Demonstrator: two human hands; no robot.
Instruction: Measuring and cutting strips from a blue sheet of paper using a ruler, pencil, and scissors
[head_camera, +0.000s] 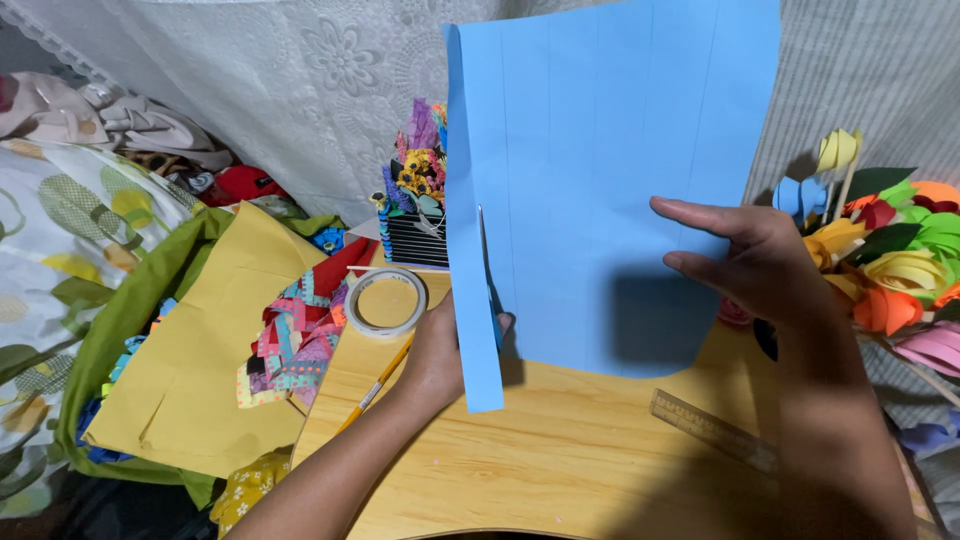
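Note:
A large blue paper sheet (610, 170) with faint pencil lines stands upright over the wooden table (540, 460). My right hand (755, 262) grips its right side, fingers stretched across the front. My left hand (440, 355) is below the sheet's left part, closed on scissors (482, 262) whose thin blade rises into the paper. The cut runs up along a line, and a narrow strip (468, 300) at the left edge is partly separated and hangs down past the hand.
A tape roll (385, 303) and a yellow pencil (375, 385) lie left of my left hand. A ruler (712, 430) lies at the table's right. Yellow paper (205, 350), colourful strips (295, 340), a black box of flowers (418, 232) and paper roses (900, 265) surround the table.

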